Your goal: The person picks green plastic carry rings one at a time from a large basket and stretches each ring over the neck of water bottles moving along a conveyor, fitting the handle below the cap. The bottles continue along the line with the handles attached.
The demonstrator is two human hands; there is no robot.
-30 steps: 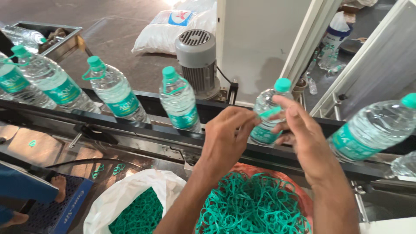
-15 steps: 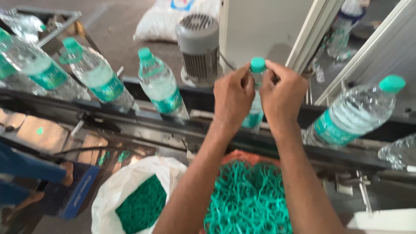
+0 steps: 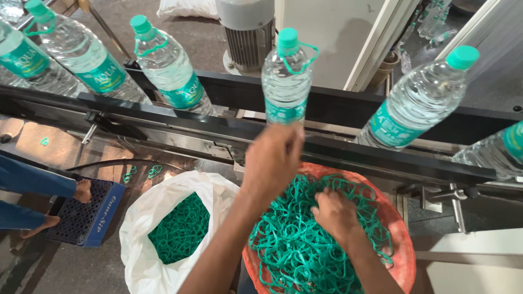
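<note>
At centre of the conveyor, one water bottle [image 3: 286,81] stands upright with a green ring [image 3: 303,57] already looped round its neck under the green cap, so this one looks done. Left hand [image 3: 272,158] hangs just below it at 6 o'clock, fingers curled loosely, holding nothing that shows; whether it touches the bottle base, cannot tell. Right hand [image 3: 336,213] is down in the orange basin [image 3: 400,239] at 5 o'clock, fingers dug into the heap of green rings [image 3: 297,250], closed round some of them, exact grip hidden.

At 10 o'clock two more bottles, near one [image 3: 169,65] and far one [image 3: 71,54], both show a ring hanging at the neck, judged finished. At 2 o'clock the next bottle [image 3: 419,98] has a bare neck, no ring seen, so it is left to do; another bottle [image 3: 490,149] at 3 o'clock is cut off, neck out of view.

White sack [image 3: 147,245] at 8 o'clock holds more green rings. Blue crate [image 3: 81,215] on the floor at 9 o'clock with another person's bare feet [image 3: 81,190] beside it. Grey motor [image 3: 248,32] behind the belt at 12 o'clock.
</note>
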